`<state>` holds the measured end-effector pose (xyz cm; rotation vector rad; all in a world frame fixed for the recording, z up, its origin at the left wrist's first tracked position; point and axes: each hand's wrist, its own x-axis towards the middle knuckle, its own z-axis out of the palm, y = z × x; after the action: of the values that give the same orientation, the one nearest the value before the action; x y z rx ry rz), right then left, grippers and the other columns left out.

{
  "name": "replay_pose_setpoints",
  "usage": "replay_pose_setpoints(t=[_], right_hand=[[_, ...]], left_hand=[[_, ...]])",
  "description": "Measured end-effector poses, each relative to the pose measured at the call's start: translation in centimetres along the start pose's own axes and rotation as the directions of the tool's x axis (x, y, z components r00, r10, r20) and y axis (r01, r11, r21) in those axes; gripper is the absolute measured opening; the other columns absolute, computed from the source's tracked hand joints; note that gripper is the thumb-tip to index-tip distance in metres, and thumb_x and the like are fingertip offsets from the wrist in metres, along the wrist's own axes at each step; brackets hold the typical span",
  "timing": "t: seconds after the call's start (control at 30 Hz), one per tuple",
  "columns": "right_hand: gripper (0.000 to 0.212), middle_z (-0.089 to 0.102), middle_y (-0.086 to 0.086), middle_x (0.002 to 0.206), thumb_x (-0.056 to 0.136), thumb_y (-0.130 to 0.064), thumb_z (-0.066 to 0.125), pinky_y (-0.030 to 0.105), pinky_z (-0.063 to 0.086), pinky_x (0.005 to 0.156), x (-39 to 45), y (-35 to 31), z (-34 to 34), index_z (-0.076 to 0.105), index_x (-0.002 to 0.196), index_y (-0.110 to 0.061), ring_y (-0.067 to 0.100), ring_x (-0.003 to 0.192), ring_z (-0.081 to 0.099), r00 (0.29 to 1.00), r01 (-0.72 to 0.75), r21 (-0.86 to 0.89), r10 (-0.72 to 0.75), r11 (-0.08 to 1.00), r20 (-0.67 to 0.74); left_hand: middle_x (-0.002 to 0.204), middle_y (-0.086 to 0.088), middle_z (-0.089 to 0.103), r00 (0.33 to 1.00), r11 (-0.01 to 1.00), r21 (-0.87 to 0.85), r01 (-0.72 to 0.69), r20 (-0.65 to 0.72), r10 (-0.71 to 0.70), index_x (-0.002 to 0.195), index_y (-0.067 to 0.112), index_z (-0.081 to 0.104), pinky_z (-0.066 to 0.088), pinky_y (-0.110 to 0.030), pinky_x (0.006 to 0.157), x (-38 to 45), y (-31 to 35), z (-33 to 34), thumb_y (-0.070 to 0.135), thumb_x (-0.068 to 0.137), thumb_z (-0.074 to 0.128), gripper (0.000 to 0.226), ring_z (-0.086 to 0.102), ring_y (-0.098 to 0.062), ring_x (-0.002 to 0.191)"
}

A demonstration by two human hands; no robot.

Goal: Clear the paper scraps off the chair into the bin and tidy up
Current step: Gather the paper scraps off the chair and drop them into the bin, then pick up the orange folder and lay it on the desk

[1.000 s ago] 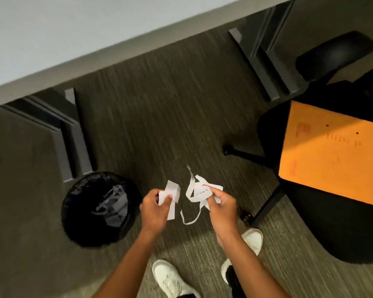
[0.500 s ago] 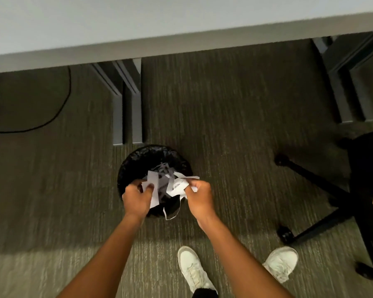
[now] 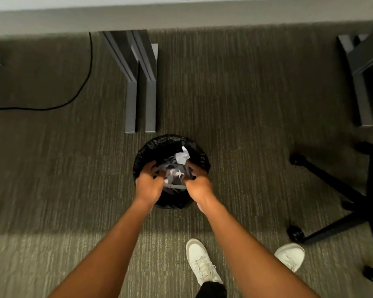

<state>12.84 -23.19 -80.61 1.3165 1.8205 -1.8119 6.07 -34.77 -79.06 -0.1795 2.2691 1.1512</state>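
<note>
Head view, looking straight down. Left hand [image 3: 148,183] and right hand [image 3: 197,183] both over the mouth of the bin [image 3: 204,163], a round black-lined can on the floor; fingers of each curled loosely and spread, palms facing one another across the opening, neither visibly clamped on anything, though the fingertips of both dip into shadow. Paper scraps [image 3: 182,157] pale against the liner, one crumpled white piece near the far rim, smaller bits and a thin strip lower between the two hands; whether any strip touches a finger not clear. Judged stage: this handful released or being released, so the dumping step about done. Chair seat out of frame, only the chair base [image 3: 332,186] with castors showing at right, hence no telling whether more scraps wait there; a return to check the seat, and any tidying, presumably left. Surface: dark ribbed carpet [image 3: 246,104], brighter band near the feet. Room: pale desk edge [image 3: 181,16] across the top, paired grey desk legs [image 3: 141,82] just behind the bin, a black cable [image 3: 82,82] curving at left, white shoes [image 3: 200,261] below.
</note>
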Motion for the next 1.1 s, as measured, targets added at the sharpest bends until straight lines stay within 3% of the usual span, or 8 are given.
replay_pose_setpoints(t=[0.1,0.3,0.43,0.5,0.6,0.77,1.03,1.1], right_hand=[[0.039,0.063,0.002,0.124,0.092,-0.004,0.054,0.028,0.048,0.091,-0.3,0.7,-1.0,0.062,0.124,-0.024,0.02,0.116,0.058,0.998,-0.028,0.072,0.032,0.997,-0.049],[0.029,0.069,0.004,0.111,0.09,-0.003,0.056,0.04,0.051,0.093,-0.6,2.0,-4.6,0.064,0.105,-0.026,0.025,0.108,0.064,0.988,-0.043,0.229,0.075,0.972,-0.132],[0.019,0.068,0.0,0.097,0.094,-0.005,0.053,0.034,0.051,0.086,-1.6,2.3,-9.5,0.063,0.101,-0.02,0.018,0.09,0.067,0.968,-0.005,0.384,0.1,0.923,-0.23],[0.017,0.067,0.0,0.096,0.096,-0.007,0.052,0.03,0.051,0.077,-2.3,2.5,-12.4,0.063,0.097,-0.02,0.013,0.081,0.065,0.955,0.03,0.441,0.105,0.897,-0.278],[0.017,0.068,0.002,0.094,0.098,-0.015,0.051,0.025,0.048,0.066,-3.8,3.3,-16.8,0.061,0.09,-0.026,0.009,0.076,0.064,0.919,0.074,0.48,0.127,0.874,-0.373],[0.014,0.066,-0.002,0.088,0.1,-0.016,0.048,0.024,0.048,0.066,-6.6,5.6,-25.9,0.062,0.098,-0.021,0.01,0.076,0.062,0.853,0.13,0.602,0.22,0.788,-0.473],[0.014,0.065,0.003,0.098,0.099,-0.022,0.051,0.03,0.053,0.073,-9.0,12.0,-40.3,0.061,0.107,-0.015,0.017,0.088,0.064,0.686,0.153,0.736,0.465,0.659,-0.559],[0.02,0.065,0.004,0.104,0.099,-0.02,0.051,0.033,0.054,0.079,-9.2,13.5,-42.9,0.061,0.114,-0.012,0.018,0.092,0.065,0.653,0.154,0.76,0.512,0.632,-0.558]], left_hand=[[0.122,-0.002,0.067,1.0,1.0,0.007,-0.002,0.01,0.002,0.125,0.023,0.056,0.045,-0.041,0.104,-0.4,0.1,0.2,0.024,0.088,0.062,0.037,0.056,-0.021,0.118],[0.107,0.002,0.063,0.999,1.0,0.027,0.005,0.032,-0.006,0.122,0.017,0.059,0.045,-0.03,0.089,-1.9,1.8,2.1,0.025,0.093,0.059,0.03,0.056,-0.018,0.103],[0.11,-0.007,0.069,0.996,1.0,0.023,-0.005,0.086,0.003,0.109,0.019,0.066,0.052,-0.039,0.091,-3.4,3.9,5.1,0.031,0.091,0.06,0.022,0.064,-0.024,0.102],[0.112,-0.012,0.068,0.987,1.0,0.001,0.012,0.157,-0.012,0.096,0.023,0.065,0.056,-0.035,0.081,-4.5,5.5,7.5,0.03,0.092,0.057,0.011,0.065,-0.023,0.097],[0.091,-0.008,0.066,0.961,1.0,-0.014,-0.002,0.276,0.006,0.088,0.02,0.058,0.048,-0.023,0.06,-7.1,8.3,11.7,0.015,0.098,0.047,0.016,0.063,-0.018,0.076],[0.092,-0.009,0.069,0.9,0.998,0.021,-0.064,0.433,0.049,0.09,0.023,0.058,0.043,-0.028,0.062,-11.1,12.5,19.6,0.024,0.098,0.05,0.012,0.063,-0.014,0.071],[0.101,-0.01,0.071,0.808,0.971,0.164,-0.173,0.587,0.045,0.105,0.017,0.059,0.052,-0.038,0.08,-15.7,19.4,31.4,0.027,0.098,0.05,0.014,0.067,-0.022,0.091],[0.104,-0.011,0.071,0.783,0.956,0.191,-0.224,0.619,0.06,0.11,0.012,0.061,0.052,-0.032,0.078,-16.3,20.8,34.3,0.026,0.098,0.05,0.021,0.067,-0.019,0.091]])
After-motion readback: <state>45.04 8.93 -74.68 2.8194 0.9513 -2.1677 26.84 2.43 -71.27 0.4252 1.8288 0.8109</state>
